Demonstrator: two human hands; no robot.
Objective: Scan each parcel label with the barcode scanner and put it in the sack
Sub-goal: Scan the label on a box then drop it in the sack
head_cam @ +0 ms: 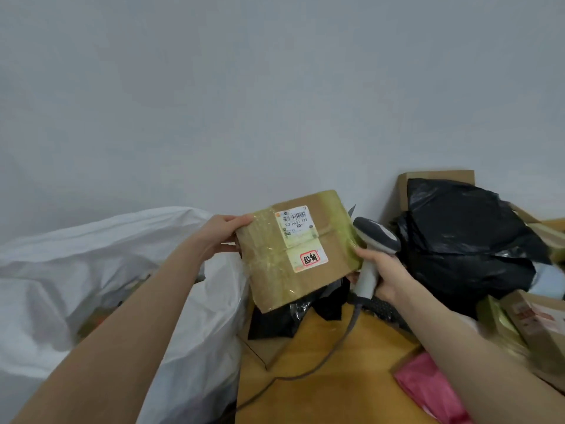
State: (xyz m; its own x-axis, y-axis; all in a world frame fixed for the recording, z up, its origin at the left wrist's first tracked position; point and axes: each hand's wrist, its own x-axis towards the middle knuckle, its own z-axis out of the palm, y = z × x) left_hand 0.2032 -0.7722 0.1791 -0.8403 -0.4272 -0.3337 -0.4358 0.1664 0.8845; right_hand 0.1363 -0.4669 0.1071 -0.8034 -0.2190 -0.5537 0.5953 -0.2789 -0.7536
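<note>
Where grey wall rises behind, yellow table bears parcels

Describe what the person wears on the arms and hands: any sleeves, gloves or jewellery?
Nothing shows. The left hand and right hand are ungloved, with no ring visible on the fingers. The left forearm and right forearm are bare to the frame's edge: no sleeve, watch or bracelet in view.

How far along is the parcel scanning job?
Done: shapes showing through the white sack suggest some parcels are inside. In hand: left hand holds a cardboard parcel, label showing; right hand grips the scanner beside it. Left: the black bag, pink mailer and boxes.
</note>
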